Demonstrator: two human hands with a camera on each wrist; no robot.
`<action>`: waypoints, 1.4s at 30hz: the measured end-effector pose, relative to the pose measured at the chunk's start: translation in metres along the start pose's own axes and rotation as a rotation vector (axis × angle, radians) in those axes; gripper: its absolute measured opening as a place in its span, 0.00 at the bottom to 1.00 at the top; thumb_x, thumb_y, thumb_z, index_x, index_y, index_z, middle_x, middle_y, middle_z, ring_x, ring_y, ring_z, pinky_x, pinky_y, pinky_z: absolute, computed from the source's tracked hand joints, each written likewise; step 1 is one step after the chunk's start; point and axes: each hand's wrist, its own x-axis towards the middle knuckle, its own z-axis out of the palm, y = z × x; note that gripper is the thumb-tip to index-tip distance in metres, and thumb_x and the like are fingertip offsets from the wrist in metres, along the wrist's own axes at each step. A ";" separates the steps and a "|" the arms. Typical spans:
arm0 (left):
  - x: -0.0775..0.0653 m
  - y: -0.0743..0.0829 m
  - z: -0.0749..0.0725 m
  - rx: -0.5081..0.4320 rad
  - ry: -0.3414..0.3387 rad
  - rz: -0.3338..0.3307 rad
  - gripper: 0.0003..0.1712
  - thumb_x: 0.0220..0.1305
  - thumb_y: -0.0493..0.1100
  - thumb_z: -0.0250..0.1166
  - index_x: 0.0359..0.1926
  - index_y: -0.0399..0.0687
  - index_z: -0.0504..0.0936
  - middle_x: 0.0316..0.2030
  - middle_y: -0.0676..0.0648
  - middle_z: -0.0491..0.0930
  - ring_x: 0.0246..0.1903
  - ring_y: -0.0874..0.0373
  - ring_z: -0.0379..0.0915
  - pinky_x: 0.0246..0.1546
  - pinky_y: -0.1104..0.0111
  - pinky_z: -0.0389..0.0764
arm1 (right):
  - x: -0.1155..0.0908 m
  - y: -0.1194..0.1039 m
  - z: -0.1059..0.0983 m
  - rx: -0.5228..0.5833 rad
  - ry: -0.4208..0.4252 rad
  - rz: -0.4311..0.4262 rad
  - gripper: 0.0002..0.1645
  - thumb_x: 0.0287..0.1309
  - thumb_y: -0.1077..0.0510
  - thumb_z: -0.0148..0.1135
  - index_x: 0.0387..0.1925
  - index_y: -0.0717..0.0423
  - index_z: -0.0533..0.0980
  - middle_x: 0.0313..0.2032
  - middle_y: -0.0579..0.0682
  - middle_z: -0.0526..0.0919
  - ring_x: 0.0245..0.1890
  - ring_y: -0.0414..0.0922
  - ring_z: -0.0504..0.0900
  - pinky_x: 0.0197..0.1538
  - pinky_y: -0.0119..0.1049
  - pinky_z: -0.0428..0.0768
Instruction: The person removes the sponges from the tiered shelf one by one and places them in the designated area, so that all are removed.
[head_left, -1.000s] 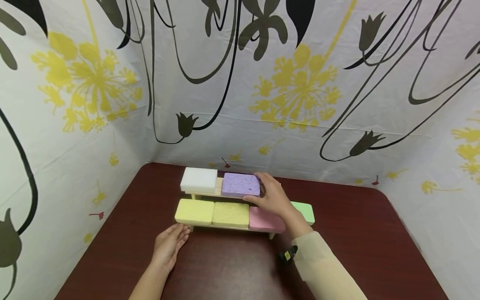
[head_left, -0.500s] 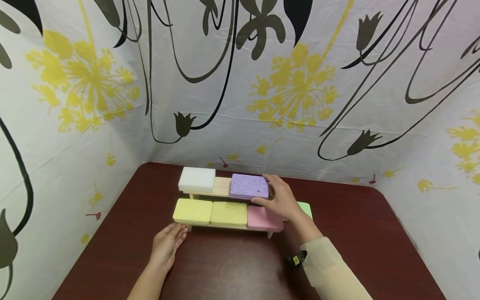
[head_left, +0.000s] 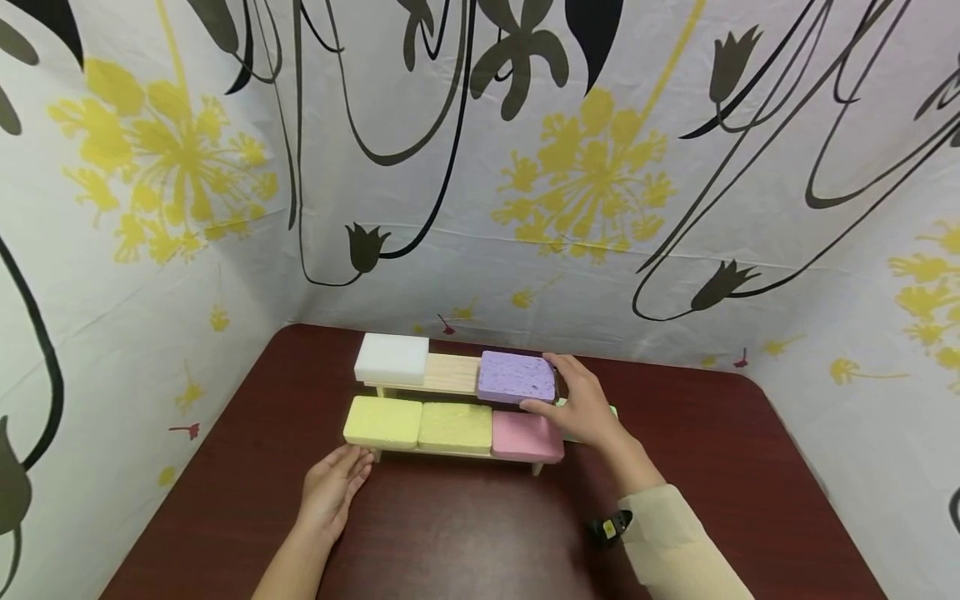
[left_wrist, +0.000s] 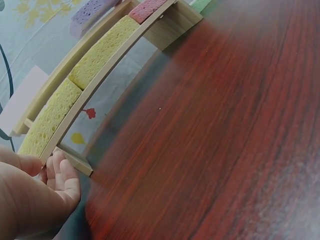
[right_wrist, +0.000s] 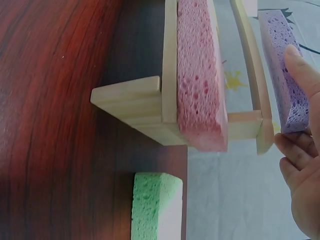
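A purple sponge (head_left: 516,377) is over the right end of the upper tier of a two-tier wooden rack (head_left: 453,373). My right hand (head_left: 588,408) grips the purple sponge by its right end, thumb on the near face and fingers on the far side. At the rack's front left corner, my left hand (head_left: 330,492) holds the lower board, its thumb at the yellow sponge (left_wrist: 52,117) and its fingers beneath, beside the leg. Another yellow sponge (head_left: 455,427) and a pink sponge (head_left: 527,437) fill out the lower tier.
A white sponge block (head_left: 392,358) sits on the upper tier's left end. Beyond the rack's right end, a green sponge (right_wrist: 146,205) lies on the dark red table (head_left: 465,533), partly behind my right hand in the head view. Patterned cloth (head_left: 450,200) hangs around the table.
My right hand has moved the purple sponge rightward along the upper tier, widening the bare stretch of board beside the white block. The left hand keeps its place at the rack's corner.
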 end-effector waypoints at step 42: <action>0.001 -0.001 0.000 0.021 -0.009 0.010 0.30 0.79 0.39 0.55 0.71 0.24 0.59 0.42 0.52 0.82 0.46 0.65 0.79 0.51 0.75 0.81 | -0.025 0.047 -0.039 -0.014 -0.037 0.064 0.52 0.51 0.49 0.80 0.71 0.64 0.66 0.65 0.63 0.72 0.65 0.63 0.71 0.62 0.63 0.73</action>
